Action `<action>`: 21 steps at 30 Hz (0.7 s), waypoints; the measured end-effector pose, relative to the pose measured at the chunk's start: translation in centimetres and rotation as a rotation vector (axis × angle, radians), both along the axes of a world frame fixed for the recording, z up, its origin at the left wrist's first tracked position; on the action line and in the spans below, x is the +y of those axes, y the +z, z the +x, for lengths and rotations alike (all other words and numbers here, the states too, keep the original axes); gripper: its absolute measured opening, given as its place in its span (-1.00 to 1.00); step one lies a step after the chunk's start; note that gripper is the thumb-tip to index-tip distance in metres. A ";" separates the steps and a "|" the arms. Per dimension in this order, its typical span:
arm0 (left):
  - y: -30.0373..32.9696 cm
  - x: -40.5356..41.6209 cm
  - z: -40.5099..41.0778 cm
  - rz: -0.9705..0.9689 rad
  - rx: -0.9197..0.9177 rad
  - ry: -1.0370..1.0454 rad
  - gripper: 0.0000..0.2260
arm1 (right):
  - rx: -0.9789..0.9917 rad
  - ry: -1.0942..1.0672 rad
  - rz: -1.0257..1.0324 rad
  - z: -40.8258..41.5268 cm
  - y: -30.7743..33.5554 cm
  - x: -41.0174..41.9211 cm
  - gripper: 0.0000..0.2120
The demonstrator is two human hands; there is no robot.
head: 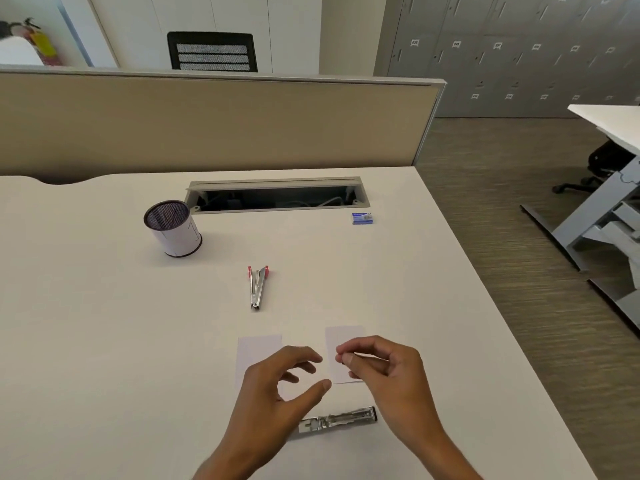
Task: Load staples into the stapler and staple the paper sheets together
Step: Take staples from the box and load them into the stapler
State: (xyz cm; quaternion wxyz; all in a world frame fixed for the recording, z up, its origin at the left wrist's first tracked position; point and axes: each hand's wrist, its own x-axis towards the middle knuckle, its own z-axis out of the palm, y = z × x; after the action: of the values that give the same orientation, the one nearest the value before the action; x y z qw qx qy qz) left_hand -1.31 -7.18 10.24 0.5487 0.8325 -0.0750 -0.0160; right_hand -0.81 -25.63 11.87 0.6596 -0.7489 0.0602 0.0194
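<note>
The right hand (377,365) pinches a small staple strip (343,358), the left hand (287,379) hangs loosely spread; a weak pinch could drop it short of the opened stapler (337,420).

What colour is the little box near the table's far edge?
Blue; the small staple box shows in the head view.

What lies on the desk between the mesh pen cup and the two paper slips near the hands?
In the head view, a red-tipped metal tool lies between the pen cup and the paper slips; otherwise the desk is bare.

mesh pen cup (173,233), staple remover (257,287)
</note>
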 end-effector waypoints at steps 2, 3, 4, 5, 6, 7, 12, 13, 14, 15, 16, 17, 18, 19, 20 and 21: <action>0.2 -0.2 -0.5 0.016 -0.031 -0.020 -0.81 | 0.015 -0.010 0.026 -1.0 0.1 0.4 -0.85; 0.2 -0.2 -0.7 0.027 -0.047 -0.026 -0.82 | 0.021 -0.019 0.042 -1.4 0.1 0.6 -0.84; 0.3 -0.3 -0.9 0.041 -0.061 -0.032 -0.83 | 0.025 -0.030 0.060 -1.9 0.0 0.8 -0.83; 0.3 -0.4 -1.1 0.057 -0.074 -0.039 -0.83 | 0.027 -0.044 0.077 -2.2 0.0 1.1 -0.82; 0.4 -0.4 -1.4 0.073 -0.082 -0.046 -0.83 | 0.030 -0.060 0.093 -2.7 -0.1 1.4 -0.81; 0.4 -0.4 -1.6 0.083 -0.089 -0.049 -0.83 | 0.035 -0.077 0.113 -3.0 -0.2 1.7 -0.80; 0.5 -0.4 -2.6 0.053 -0.090 -0.011 -0.88 | 0.058 -0.165 0.158 -4.2 -0.8 3.2 -0.79; 0.5 -0.4 -2.8 0.044 -0.083 -0.003 -0.88 | 0.056 -0.173 0.150 -4.5 -0.8 3.3 -0.79; 0.5 -0.4 -3.0 0.035 -0.071 0.001 -0.89 | 0.046 -0.176 0.141 -4.7 -0.9 3.4 -0.79; 0.4 -0.4 -3.2 0.037 -0.059 0.003 -0.92 | 0.037 -0.179 0.129 -4.9 -1.0 3.5 -0.80; 0.3 -0.4 -3.4 0.040 -0.049 0.000 -0.93 | 0.021 -0.179 0.112 -5.1 -1.1 3.5 -0.81; 0.2 -0.4 -3.6 0.048 -0.033 -0.005 -0.91 | 0.010 -0.177 0.092 -5.3 -1.2 3.4 -0.82; 0.0 -0.3 -3.9 0.051 -0.010 -0.015 -0.88 | -0.002 -0.170 0.073 -5.5 -1.4 3.3 -0.83; -0.1 -0.3 -4.1 0.054 0.012 -0.025 -0.88 | -0.013 -0.157 0.054 -5.7 -1.6 3.3 -0.84; -0.2 -0.3 -4.4 0.054 0.033 -0.034 -0.87 | -0.025 -0.139 0.027 -6.0 -1.8 3.2 -0.85; -0.3 -0.2 -4.5 0.051 0.052 -0.040 -0.87 | -0.032 -0.118 -0.002 -6.2 -2.0 3.1 -0.87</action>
State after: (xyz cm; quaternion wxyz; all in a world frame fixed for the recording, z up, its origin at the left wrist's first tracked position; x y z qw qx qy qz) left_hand -5.83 -7.41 9.90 0.5286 0.8439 -0.0769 -0.0506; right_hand -6.96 -22.54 9.90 0.6597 -0.7450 0.0936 -0.0317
